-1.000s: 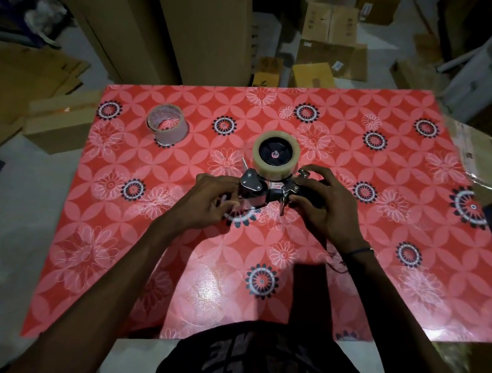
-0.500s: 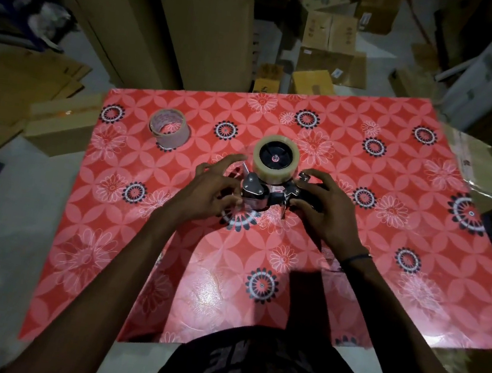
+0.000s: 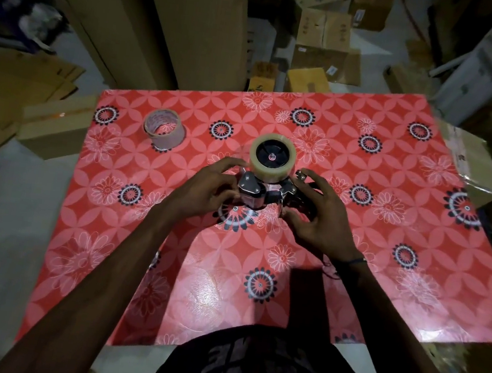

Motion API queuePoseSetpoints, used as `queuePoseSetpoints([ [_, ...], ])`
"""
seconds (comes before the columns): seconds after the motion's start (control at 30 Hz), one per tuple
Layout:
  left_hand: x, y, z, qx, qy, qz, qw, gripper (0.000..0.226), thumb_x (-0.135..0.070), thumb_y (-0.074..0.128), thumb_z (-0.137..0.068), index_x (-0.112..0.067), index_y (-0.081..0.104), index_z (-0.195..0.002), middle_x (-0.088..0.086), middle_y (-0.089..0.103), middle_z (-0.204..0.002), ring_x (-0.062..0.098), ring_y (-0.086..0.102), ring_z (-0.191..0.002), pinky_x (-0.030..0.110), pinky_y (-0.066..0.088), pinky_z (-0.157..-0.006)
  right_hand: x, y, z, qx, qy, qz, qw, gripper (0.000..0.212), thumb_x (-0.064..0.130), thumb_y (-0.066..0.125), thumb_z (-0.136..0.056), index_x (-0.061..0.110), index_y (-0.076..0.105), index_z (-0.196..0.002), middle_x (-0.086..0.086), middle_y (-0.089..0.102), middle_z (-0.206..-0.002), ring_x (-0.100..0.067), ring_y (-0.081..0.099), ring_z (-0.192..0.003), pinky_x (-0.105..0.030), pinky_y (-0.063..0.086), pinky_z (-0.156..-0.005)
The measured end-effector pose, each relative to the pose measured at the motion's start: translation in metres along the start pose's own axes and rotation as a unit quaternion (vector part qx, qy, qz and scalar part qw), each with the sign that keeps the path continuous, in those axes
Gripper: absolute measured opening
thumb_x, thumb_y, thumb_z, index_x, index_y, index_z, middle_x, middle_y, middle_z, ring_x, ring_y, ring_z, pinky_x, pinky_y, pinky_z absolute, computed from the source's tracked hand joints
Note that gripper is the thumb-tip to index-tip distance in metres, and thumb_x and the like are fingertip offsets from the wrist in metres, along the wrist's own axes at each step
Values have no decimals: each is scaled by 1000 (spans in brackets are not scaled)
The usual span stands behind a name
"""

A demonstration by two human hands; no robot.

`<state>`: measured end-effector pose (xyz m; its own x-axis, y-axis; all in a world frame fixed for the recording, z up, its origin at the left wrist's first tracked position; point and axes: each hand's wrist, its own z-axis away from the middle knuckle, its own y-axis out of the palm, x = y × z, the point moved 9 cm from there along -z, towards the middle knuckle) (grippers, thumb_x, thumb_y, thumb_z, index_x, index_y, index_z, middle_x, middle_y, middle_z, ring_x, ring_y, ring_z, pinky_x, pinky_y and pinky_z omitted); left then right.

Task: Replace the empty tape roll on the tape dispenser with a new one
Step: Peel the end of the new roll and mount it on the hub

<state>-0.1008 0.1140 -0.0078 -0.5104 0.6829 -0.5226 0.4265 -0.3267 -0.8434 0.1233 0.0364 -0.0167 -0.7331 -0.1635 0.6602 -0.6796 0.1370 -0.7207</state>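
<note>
The tape dispenser (image 3: 251, 188) lies on its side in the middle of the red flowered table (image 3: 383, 278). A full, pale tape roll (image 3: 267, 173) sits on its black hub, facing up. My left hand (image 3: 209, 187) grips the metal front end of the dispenser, with the forefinger stretched up to the roll's left side. My right hand (image 3: 319, 218) wraps the dark handle on the right, fingers spread and thumb underneath. The used-up roll core (image 3: 164, 130), a thin translucent ring, stands apart at the far left of the table.
Tall cardboard sheets (image 3: 173, 18) lean just behind the table's far left edge. Several cardboard boxes (image 3: 324, 48) lie on the floor beyond it. A wrapped box (image 3: 469, 164) pokes out under the table's right edge. Flattened cartons (image 3: 15, 84) lie on the left.
My left forefinger has stretched up from the dispenser's front end to the side of the mounted roll. My right hand has stayed on the handle. The dispenser has barely moved.
</note>
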Motion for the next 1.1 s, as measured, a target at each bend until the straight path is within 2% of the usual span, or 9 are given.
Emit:
queuePoseSetpoints([
  [0.1,-3,0,0,4,13,-18,1000,9,-10,68,-99,-7,71,-92,10,42,-159,28,58,-129,49,53,-97,2,-1,1,3,-11,-1,1000,75,46,86,-87,24,60,-153,3,45,-166,-18,61,-133,-42,57,-110],
  [0.2,-7,-2,-3,-3,28,-39,999,10,-10,68,-100,-5,69,-92,13,42,-159,29,63,-119,42,55,-87,1,0,2,9,-7,-12,1000,75,47,85,-87,25,60,-154,5,42,-167,-18,57,-139,-43,55,-113],
  [0.33,-10,-3,-4,-13,36,-47,998,11,-9,68,-100,-1,68,-93,17,46,-155,28,67,-106,37,56,-81,2,0,1,0,-6,-20,1000,72,45,86,-87,24,62,-151,6,45,-166,-19,60,-135,-46,57,-109],
  [0.47,-12,-2,-4,-13,41,-47,998,8,-8,69,-100,0,68,-96,21,48,-153,19,64,-96,22,44,-79,4,-1,0,-7,-5,-21,1000,71,44,87,-86,22,65,-149,6,46,-164,-18,62,-131,-45,58,-107],
  [0.7,-5,-6,2,-32,22,-66,997,29,-30,70,-101,-3,64,-94,16,46,-154,10,55,-81,30,49,-69,1,0,-1,-12,-7,-25,1000,70,43,89,-85,22,66,-147,7,48,-163,-17,66,-125,-46,61,-103],
  [0.8,-9,-7,2,-34,32,-81,996,31,-32,66,-100,-1,70,-107,19,49,-154,27,66,-98,33,53,-79,1,-1,-1,-15,-9,-32,999,72,42,90,-83,21,66,-147,6,48,-162,-18,66,-124,-46,61,-102],
  [0.9,-8,-4,1,-21,22,-76,997,38,-35,60,-101,-1,71,-113,22,49,-153,37,67,-111,41,57,-87,-1,0,-2,-17,-3,-35,999,73,42,91,-82,20,66,-147,7,49,-162,-18,67,-123,-45,62,-102],
  [0.97,-6,-3,2,-13,10,-59,998,36,-33,61,-101,-1,71,-115,22,48,-153,36,64,-124,45,58,-98,-3,2,-3,-17,0,-41,999,73,44,90,-81,21,66,-147,9,49,-162,-17,68,-123,-45,62,-101],
  [1.1,-6,-1,7,-10,0,-52,999,32,-33,64,-102,-5,69,-118,18,47,-156,30,62,-128,46,53,-105,-10,6,-5,-29,6,-48,998,73,48,90,-79,21,68,-144,11,50,-161,-18,69,-122,-45,63,-100],
])
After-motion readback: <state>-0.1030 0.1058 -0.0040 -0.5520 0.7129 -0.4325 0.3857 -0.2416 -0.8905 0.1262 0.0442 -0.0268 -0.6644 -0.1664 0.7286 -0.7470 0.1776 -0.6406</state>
